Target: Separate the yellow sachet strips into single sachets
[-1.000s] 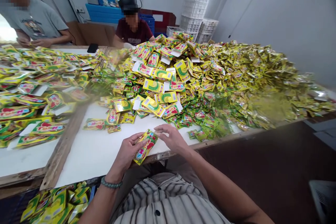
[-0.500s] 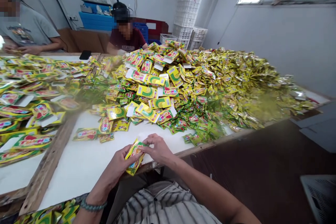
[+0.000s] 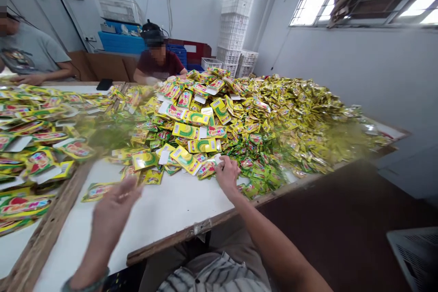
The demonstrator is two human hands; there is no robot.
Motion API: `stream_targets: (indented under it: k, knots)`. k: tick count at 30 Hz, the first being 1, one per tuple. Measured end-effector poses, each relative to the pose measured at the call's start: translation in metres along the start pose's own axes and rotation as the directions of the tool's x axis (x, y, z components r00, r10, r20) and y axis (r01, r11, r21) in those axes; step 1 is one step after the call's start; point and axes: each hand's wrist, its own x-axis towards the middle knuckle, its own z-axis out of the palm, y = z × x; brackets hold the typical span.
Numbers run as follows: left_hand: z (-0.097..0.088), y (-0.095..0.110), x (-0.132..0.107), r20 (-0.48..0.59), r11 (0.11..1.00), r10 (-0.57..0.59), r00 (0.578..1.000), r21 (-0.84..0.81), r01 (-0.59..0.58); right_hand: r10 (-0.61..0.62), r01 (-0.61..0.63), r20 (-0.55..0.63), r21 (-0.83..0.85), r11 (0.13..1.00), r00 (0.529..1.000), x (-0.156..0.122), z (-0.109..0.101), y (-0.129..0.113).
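My right hand (image 3: 228,174) is at the front of the heap, thumb and fingers closing on the white-flapped end of a small yellow and green candy box (image 3: 207,169). Motion smears my left hand (image 3: 114,210), raised over the white tabletop (image 3: 164,207) on the left; whether its fingers hold anything cannot be made out. Just beyond it lies another candy box (image 3: 97,190), partly covered by the hand. Several open boxes, among them a yellow box (image 3: 185,159), rest on the heap beside green candy packets (image 3: 258,175).
Gold-yellow packets (image 3: 301,105) pile up at the right. A wooden strip (image 3: 63,210) divides the table, with more boxes (image 3: 27,207) left of it. Two people (image 3: 159,61) (image 3: 37,57) sit across. White crates (image 3: 234,27) stack behind; a phone (image 3: 104,84) lies on the table.
The candy box formerly between both hands is no longer seen there. My left hand has swung left, and my right has reached forward to another box on the heap. The view has shifted slightly.
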Motion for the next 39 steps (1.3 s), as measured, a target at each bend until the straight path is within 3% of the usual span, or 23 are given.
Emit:
stream_targets:
  k: [2, 4, 6, 9, 12, 14, 16, 18, 21, 24, 27, 30, 33, 36, 39]
  knots:
    - [0.038, -0.006, -0.017, 0.076, 0.996, -0.009, 0.997, 0.09, 0.002, -0.045, 0.044, 0.027, 0.034, 0.998, 0.999, -0.016, -0.008, -0.001]
    - [0.067, -0.01, -0.029, 0.196, 0.984, 0.074, 0.978, 0.143, -0.103, -0.119, 0.105, 0.133, 0.108, 0.989, 0.984, -0.032, -0.015, -0.007]
    - [0.088, -0.012, -0.034, 0.333, 0.967, 0.146, 0.932, 0.153, -0.206, -0.188, 0.136, 0.257, 0.206, 0.969, 0.948, -0.042, -0.016, -0.015]
    - [0.104, -0.01, -0.031, 0.46, 0.956, 0.086, 0.884, 0.211, -0.203, -0.246, 0.108, 0.378, 0.349, 0.931, 0.893, -0.035, -0.01, -0.023]
    - [0.111, -0.005, -0.029, 0.468, 0.921, 0.012, 0.884, 0.34, -0.192, -0.255, 0.151, 0.284, 0.341, 0.928, 0.924, 0.006, -0.012, -0.019]
    - [0.115, -0.001, -0.033, 0.444, 0.885, -0.007, 0.896, 0.419, -0.201, -0.242, 0.228, 0.075, 0.153, 0.961, 0.967, 0.047, -0.023, -0.01]
    - [0.12, 0.002, -0.039, 0.429, 0.838, 0.009, 0.903, 0.49, -0.241, -0.184, 0.174, -0.091, -0.111, 0.978, 0.979, 0.09, -0.036, -0.001]
    - [0.127, 0.005, -0.042, 0.457, 0.768, 0.049, 0.888, 0.552, -0.326, -0.14, 0.123, -0.03, -0.32, 0.939, 0.99, 0.125, -0.046, 0.008]
    - [0.133, 0.008, -0.042, 0.511, 0.687, 0.057, 0.858, 0.603, -0.405, -0.129, 0.147, 0.072, -0.413, 0.899, 0.989, 0.15, -0.053, 0.014]
    - [0.132, 0.009, -0.036, 0.525, 0.707, 0.014, 0.851, 0.596, -0.38, -0.154, 0.155, 0.033, -0.376, 0.913, 0.987, 0.14, -0.058, 0.014]
    - [0.13, 0.005, -0.031, 0.523, 0.78, 0.001, 0.852, 0.533, -0.328, -0.22, 0.216, 0.004, -0.192, 0.957, 0.976, 0.103, -0.064, 0.017]
    - [0.129, -0.005, -0.026, 0.517, 0.906, 0.012, 0.856, 0.356, -0.227, -0.289, 0.29, 0.163, 0.021, 0.957, 0.943, 0.057, -0.069, 0.03]
    - [0.129, -0.012, -0.022, 0.545, 0.986, 0.044, 0.837, 0.113, -0.125, -0.321, 0.313, 0.284, 0.074, 0.947, 0.904, 0.029, -0.071, 0.047]
    - [0.127, -0.009, -0.022, 0.564, 0.996, 0.014, 0.825, -0.078, 0.036, -0.239, 0.233, 0.315, 0.058, 0.971, 0.918, 0.025, -0.074, 0.051]
    - [0.122, -0.001, -0.028, 0.581, 0.949, -0.065, 0.812, -0.217, 0.231, -0.223, 0.165, 0.422, 0.17, 0.971, 0.879, 0.023, -0.07, 0.035]
